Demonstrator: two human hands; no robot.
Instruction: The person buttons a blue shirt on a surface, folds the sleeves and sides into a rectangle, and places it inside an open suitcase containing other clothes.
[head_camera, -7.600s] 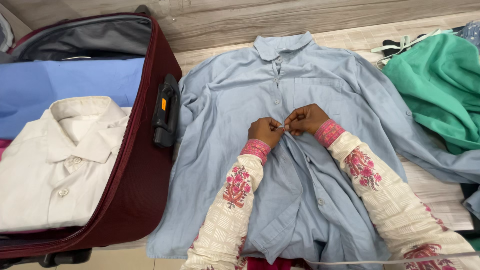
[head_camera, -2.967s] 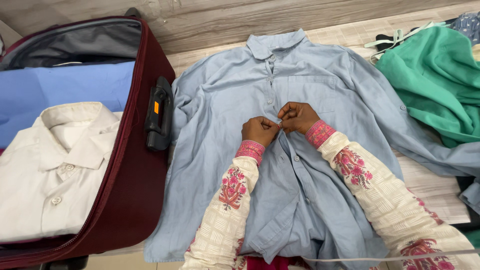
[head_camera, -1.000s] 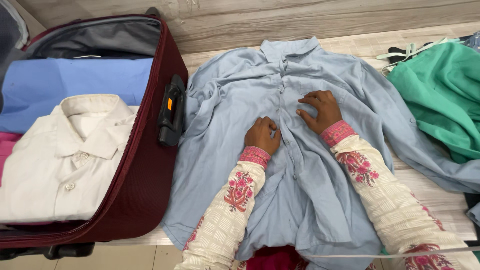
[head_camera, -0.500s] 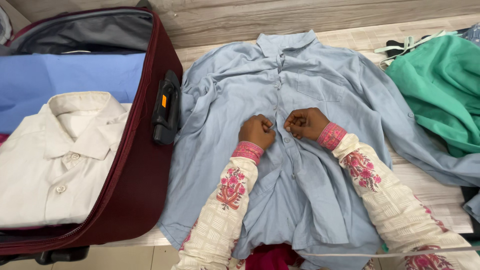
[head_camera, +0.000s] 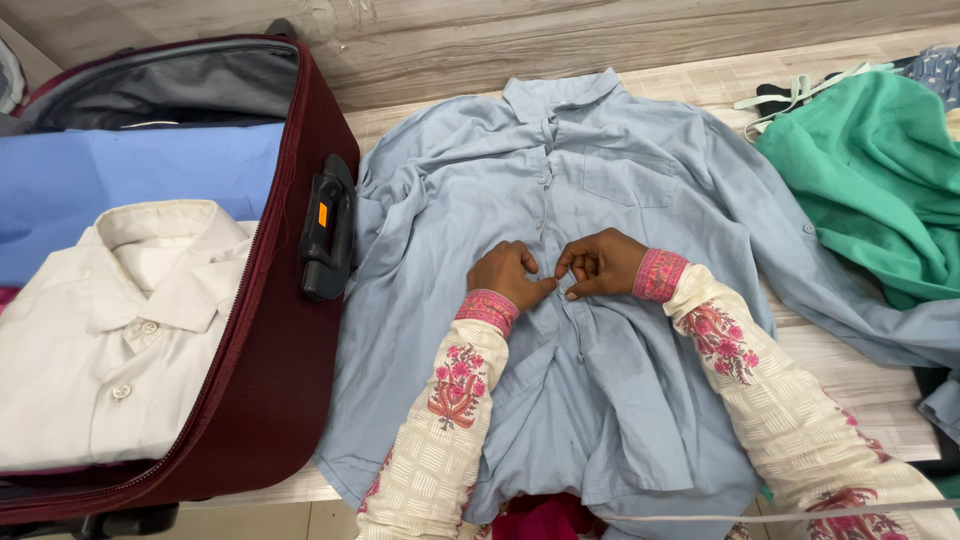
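From my feed, the only marking I can pick out is a small orange rectangular tag (head_camera: 323, 214) set into the black handle (head_camera: 326, 230) on the side of the maroon suitcase (head_camera: 270, 380), which lies open at nine o'clock. Inside it a folded white collared shirt (head_camera: 110, 330) lies on top at about eight o'clock, with a flat blue garment (head_camera: 130, 180) behind it toward ten o'clock. The light blue shirt (head_camera: 640, 170) is spread front-up on the pale wooden surface (head_camera: 860, 370) in the middle of my view, collar at twelve o'clock, hem toward six, a chest pocket just past the hands at one o'clock. My left hand (head_camera: 505, 273) and right hand (head_camera: 598, 264) meet at the button placket near the centre, their fingertips almost touching each other. The left fingers (head_camera: 532, 290) are curled and pressed together, pinching the edge of the cloth; the right fingers (head_camera: 570, 278) are likewise bent in, pinching the placket where a small button sits just beneath them. Buttons above this spot, toward twelve, look fastened; the front below, toward six, hangs loosely open in folds. A crumpled green garment (head_camera: 870, 170) lies at two o'clock, just beside the shirt's sleeve, and a bit of dark red cloth (head_camera: 545, 518) shows at six.
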